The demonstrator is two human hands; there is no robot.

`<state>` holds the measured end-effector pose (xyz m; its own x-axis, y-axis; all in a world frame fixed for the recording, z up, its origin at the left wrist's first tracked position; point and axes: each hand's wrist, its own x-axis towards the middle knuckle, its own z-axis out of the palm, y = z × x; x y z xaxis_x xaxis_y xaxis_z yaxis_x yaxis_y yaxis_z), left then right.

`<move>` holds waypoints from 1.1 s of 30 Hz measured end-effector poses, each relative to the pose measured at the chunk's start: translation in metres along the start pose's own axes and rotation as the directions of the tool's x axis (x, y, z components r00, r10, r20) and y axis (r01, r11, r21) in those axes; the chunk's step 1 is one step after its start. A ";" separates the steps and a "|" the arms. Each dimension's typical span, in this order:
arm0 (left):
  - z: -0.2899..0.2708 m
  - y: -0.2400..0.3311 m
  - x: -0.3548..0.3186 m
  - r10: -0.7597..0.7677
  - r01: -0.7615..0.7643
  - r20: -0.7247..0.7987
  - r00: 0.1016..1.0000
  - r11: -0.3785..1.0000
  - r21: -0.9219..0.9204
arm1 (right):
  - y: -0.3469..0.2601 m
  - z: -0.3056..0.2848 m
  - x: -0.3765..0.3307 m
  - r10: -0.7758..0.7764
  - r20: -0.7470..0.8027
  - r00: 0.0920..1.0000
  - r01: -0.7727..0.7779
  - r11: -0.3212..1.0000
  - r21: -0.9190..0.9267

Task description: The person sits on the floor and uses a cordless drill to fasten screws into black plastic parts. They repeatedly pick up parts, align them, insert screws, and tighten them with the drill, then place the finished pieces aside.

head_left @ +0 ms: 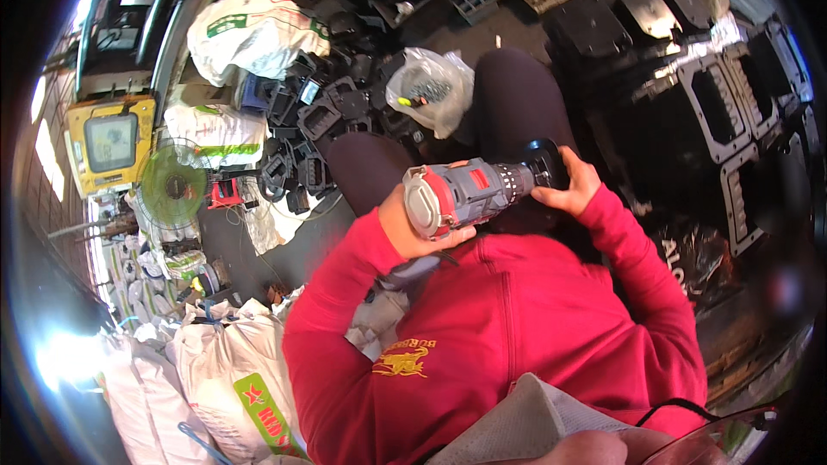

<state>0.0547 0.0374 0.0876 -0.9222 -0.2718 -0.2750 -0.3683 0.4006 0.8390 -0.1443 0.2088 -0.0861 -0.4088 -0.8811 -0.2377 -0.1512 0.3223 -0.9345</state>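
My left hand [412, 228] is wrapped round the handle of a grey and red cordless drill [469, 194]. The drill lies level above my lap, its chuck pointing right. At the chuck's front end, my right hand [575, 188] grips a small black part [544, 164] between thumb and fingers. The part touches or nearly touches the drill's tip; the exact contact is hidden. Beyond my knees sits an open clear plastic bag [444, 90] of small metal pieces, probably screws, with a yellow-tipped item on top.
Black plastic housings [323, 112] lie heaped beyond my left knee. Large black frames with grey rims [719, 112] are stacked on the right. A green fan [172, 185] and a yellow framed panel [110, 142] stand at far left. White sacks [228, 362] crowd my near left.
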 end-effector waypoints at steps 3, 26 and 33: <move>-0.011 -0.015 -0.021 -0.246 0.196 -0.072 0.967 0.890 -0.411 | -0.001 -0.015 0.008 0.005 0.079 0.997 -0.015 0.991 0.131; -0.019 -0.233 0.079 -0.613 -0.001 -0.331 0.717 0.474 -0.881 | -0.064 -0.042 0.031 -0.308 -0.265 0.914 0.310 0.950 -0.037; -0.035 -0.168 -0.001 -0.416 -0.115 -0.340 0.844 0.478 -0.871 | -0.093 -0.002 0.049 -0.186 -0.062 0.981 0.182 0.739 0.649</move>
<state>0.1213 -0.0606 -0.0365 -0.5849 -0.6930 -0.4214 0.0324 -0.5391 0.8416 -0.1521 0.1366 -0.0097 -0.4288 -0.9024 -0.0425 0.3978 -0.1463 -0.9057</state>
